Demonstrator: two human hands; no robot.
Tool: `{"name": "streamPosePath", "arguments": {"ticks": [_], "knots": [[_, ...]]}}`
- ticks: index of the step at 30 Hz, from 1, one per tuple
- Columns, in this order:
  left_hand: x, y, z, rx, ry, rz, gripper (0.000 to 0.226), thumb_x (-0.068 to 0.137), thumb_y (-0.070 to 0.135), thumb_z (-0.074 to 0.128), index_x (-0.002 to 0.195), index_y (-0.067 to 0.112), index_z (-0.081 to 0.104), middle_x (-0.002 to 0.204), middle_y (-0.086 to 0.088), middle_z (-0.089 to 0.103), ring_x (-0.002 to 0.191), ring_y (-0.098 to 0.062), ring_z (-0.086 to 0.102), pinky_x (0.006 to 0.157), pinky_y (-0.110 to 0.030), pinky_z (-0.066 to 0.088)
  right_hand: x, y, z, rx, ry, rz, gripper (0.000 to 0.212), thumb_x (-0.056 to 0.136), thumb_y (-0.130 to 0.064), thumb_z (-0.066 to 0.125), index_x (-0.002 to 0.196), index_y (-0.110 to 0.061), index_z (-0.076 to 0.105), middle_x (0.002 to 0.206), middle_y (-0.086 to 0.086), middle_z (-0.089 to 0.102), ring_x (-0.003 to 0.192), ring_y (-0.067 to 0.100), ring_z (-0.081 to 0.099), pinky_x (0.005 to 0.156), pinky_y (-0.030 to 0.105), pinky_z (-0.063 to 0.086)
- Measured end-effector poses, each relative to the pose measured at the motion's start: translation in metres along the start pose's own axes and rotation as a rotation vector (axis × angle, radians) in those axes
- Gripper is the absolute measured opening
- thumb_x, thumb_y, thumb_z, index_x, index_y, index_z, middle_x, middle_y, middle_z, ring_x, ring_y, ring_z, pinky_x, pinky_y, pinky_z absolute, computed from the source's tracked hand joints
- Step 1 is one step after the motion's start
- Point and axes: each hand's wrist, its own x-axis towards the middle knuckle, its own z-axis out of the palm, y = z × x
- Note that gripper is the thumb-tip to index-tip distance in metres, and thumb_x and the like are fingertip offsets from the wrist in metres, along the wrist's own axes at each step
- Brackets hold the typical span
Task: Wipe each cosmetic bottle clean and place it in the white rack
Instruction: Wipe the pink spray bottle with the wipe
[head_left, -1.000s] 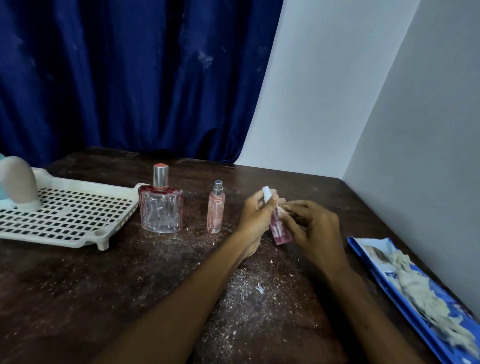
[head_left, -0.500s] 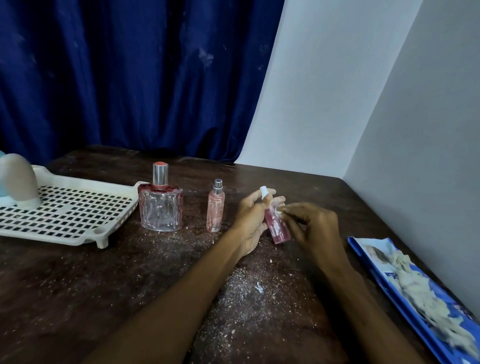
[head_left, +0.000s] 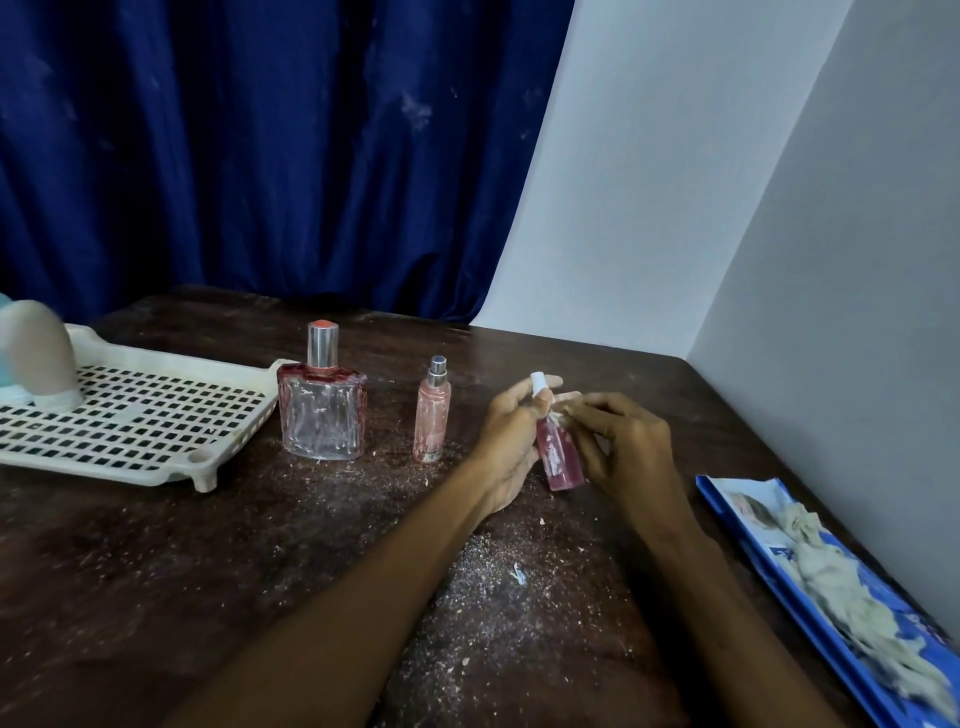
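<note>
A dark wooden table (head_left: 156, 597), dusted with pale crumbs, stood before a blue curtain (head_left: 260, 156) and grey walls. The left hand (head_left: 511, 441) gripped a small pink bottle (head_left: 560, 460), tilted just above the tabletop, thumb near its white cap (head_left: 538, 382). The right hand (head_left: 623, 452), fingers curled, pinched the same bottle at its shoulder. A slim spray bottle (head_left: 431, 415) and a square bottle (head_left: 322, 410) stood upright between the hands and the white rack (head_left: 156, 457), where a beige tube (head_left: 41, 358) stood. A blue packet (head_left: 737, 525) of pale wipes lay to the right
</note>
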Motion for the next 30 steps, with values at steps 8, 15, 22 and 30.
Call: {"name": "streamPosePath", "arguments": {"ticks": [8,15,22,30], "knots": [[0.000,-0.001,-0.002,-0.034,0.028,0.015,0.026,0.107,0.011,0.033,0.126,0.010,0.052,0.121,-0.013,0.068,0.115,-0.026,0.065,0.091,-0.037,0.056,-0.011,0.001,-0.013,0.014,-0.158,0.048,0.027,0.076,0.006,0.077,0.096,-0.013,0.079,0.093,-0.002,0.074,0.080,0.003,0.067,0.077,0.013,0.054],[-0.003,-0.005,0.006,-0.056,-0.006,0.010,0.026,0.107,0.010,0.034,0.123,0.006,0.053,0.116,-0.013,0.070,0.105,-0.022,0.067,0.097,-0.040,0.053,-0.003,0.002,-0.005,-0.008,-0.030,0.036,0.028,0.077,0.004,0.076,0.103,-0.005,0.076,0.099,0.007,0.073,0.084,0.009,0.066,0.082,0.003,0.046],[-0.001,-0.001,0.001,-0.031,0.035,0.036,0.030,0.106,0.006,0.034,0.113,0.011,0.062,0.113,-0.014,0.065,0.113,-0.025,0.064,0.096,-0.039,0.054,-0.010,-0.002,-0.008,0.033,-0.089,0.080,0.021,0.081,-0.004,0.074,0.102,-0.011,0.077,0.094,-0.003,0.071,0.081,0.002,0.065,0.074,0.015,0.055],[-0.001,0.001,0.001,0.059,-0.024,0.047,0.025,0.103,0.016,0.049,0.123,0.005,0.060,0.115,-0.011,0.072,0.096,-0.018,0.071,0.082,-0.031,0.058,-0.009,-0.004,-0.007,0.026,-0.015,0.042,0.022,0.083,-0.011,0.074,0.105,-0.010,0.076,0.099,-0.003,0.070,0.085,0.001,0.065,0.078,0.010,0.053]]}}
